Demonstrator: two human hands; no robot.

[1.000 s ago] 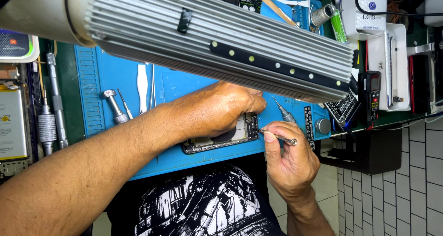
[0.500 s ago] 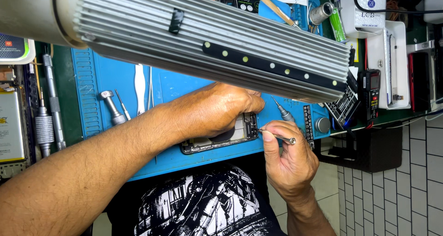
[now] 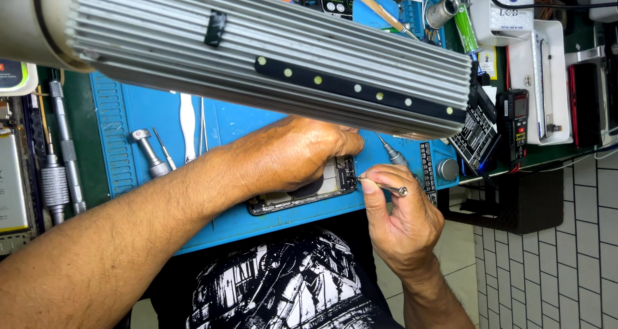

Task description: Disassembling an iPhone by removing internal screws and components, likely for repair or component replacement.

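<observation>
An opened phone [image 3: 302, 194] lies on a blue work mat [image 3: 238, 120] near its front edge. My left hand [image 3: 290, 152] rests over the phone and presses it down, hiding most of it. At the phone's right end my right hand [image 3: 402, 219] pinches thin metal tweezers [image 3: 386, 187], whose tip points left into the phone's open top corner. A silver screwdriver [image 3: 391, 152] lies just behind my right hand.
A large ribbed grey lamp housing [image 3: 270, 58] hangs across the upper view and hides the back of the mat. Screwdrivers [image 3: 149, 154] and a white pry tool [image 3: 188, 126] lie at the mat's left. A black multimeter [image 3: 515, 123] and white trays [image 3: 547, 78] stand at right.
My right hand has edged slightly left, bringing the tweezers' tip closer into the phone's corner. My left hand stays pressed on the phone.
</observation>
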